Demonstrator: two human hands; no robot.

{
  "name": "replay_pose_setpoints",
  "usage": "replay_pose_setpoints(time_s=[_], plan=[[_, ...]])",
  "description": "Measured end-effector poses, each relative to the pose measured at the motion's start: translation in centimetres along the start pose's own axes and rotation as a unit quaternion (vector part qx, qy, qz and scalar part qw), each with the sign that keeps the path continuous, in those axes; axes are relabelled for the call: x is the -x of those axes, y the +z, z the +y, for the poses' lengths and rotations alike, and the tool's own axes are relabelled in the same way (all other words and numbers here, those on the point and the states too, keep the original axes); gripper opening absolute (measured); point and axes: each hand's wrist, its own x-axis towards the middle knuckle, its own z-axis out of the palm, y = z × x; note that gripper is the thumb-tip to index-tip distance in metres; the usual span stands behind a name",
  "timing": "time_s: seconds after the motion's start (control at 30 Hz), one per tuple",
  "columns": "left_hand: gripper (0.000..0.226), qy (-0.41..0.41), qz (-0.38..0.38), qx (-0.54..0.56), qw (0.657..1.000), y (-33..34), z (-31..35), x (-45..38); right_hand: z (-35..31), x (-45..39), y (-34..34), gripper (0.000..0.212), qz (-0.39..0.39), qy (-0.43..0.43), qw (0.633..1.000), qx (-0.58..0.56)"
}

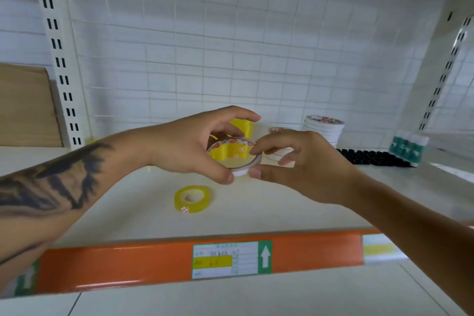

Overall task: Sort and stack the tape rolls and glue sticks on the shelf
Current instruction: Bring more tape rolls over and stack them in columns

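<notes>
Both hands hold one white tape roll (241, 170) in the air above the shelf (133, 202). My left hand (189, 143) grips its left side with thumb and fingers. My right hand (295, 161) pinches its right rim. A yellow tape roll (193, 199) lies flat on the shelf below them. Behind the hands stands a stack of yellow tape rolls (243, 127), partly hidden. A stack of white tape rolls (324, 129) stands at the back right. Green-and-white glue sticks (407, 146) stand at the far right, with a row of black caps (372, 158) lying beside them.
An orange price rail (128, 268) with a label (225, 259) runs along the shelf's front edge. A white wire-grid back panel (230, 46) closes the rear. A brown board (25, 105) leans at the far left beyond the slotted upright (59, 59).
</notes>
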Motion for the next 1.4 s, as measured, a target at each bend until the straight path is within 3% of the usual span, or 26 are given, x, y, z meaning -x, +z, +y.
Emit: replay_pose_setpoints(time_s=[0.2, 0.37, 0.53, 0.73, 1.23, 1.4], plan=[[0.096, -0.017, 0.065, 0.006, 0.998, 2.5, 1.0, -1.1, 3.4, 1.1, -1.8, 0.022, 0.026, -0.004, 0.999, -0.028], [0.087, -0.097, 0.158, -0.073, 0.980, 3.7, -1.3, 1.2, 7.9, -1.3, -4.9, 0.020, 0.130, 0.038, 0.988, 0.080], [0.085, -0.167, 0.106, -0.084, 0.977, 5.2, -3.8, 4.6, 10.8, -4.3, -4.9, 0.035, 0.116, 0.100, 0.941, 0.303], [0.074, -0.161, 0.090, -0.107, 0.977, 5.7, -4.4, 4.9, 11.8, -5.1, -4.3, 0.038, 0.105, 0.143, 0.926, 0.335], [0.082, -0.187, 0.077, -0.112, 0.973, 5.9, -4.1, 5.0, 12.5, -4.7, -3.3, 0.033, 0.100, 0.123, 0.923, 0.351], [0.075, -0.215, 0.085, -0.014, 0.973, 5.4, -3.7, 5.5, 11.6, -4.1, -3.0, 0.045, 0.085, 0.053, 0.922, 0.373]])
